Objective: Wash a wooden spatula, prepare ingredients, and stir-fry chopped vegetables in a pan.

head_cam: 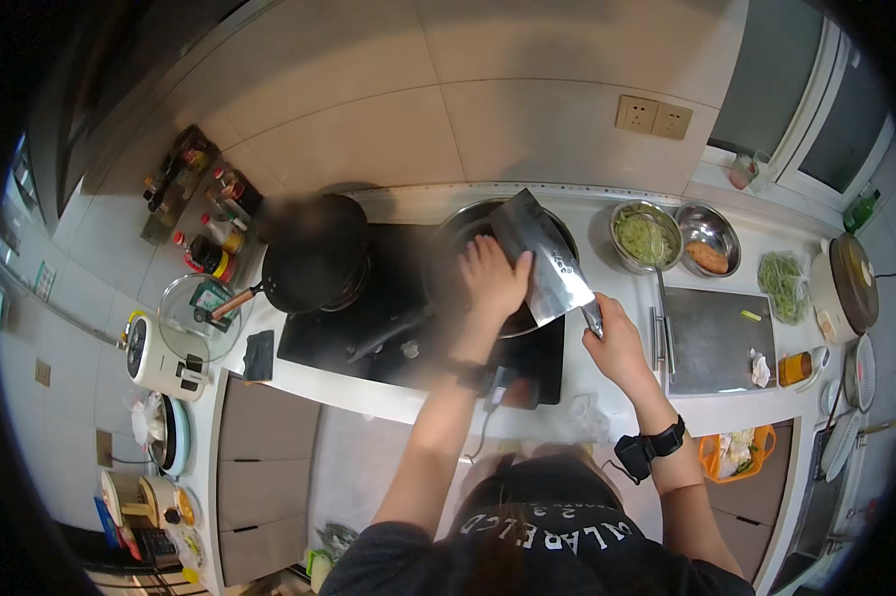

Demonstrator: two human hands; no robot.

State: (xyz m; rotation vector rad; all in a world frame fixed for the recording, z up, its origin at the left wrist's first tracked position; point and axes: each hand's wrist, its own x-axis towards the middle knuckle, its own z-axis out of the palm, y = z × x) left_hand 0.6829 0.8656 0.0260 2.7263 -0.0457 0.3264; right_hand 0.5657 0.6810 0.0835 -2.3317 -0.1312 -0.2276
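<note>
My right hand (617, 343) grips the handle of a broad steel cleaver (543, 257), whose blade is tilted over the frying pan (526, 325). Over the same pan, my left hand (496, 279) has its fingers apart, and its thumb is beside or against the blade. Whether that thumb touches the steel I cannot tell. My hands and the blade hide much of the pan's inside, and a blurred patch veils its left side. Under the pan is a black glass cooktop (299, 344).
A dark wok (314, 261) stands left of the pan. To the right are a steel bowl of shredded green vegetable (645, 235), a steel bowl (723, 223) with an orange-brown piece, a metal cutting board (716, 335) and bagged green beans (784, 287). An orange basket (745, 469) hangs at the counter front.
</note>
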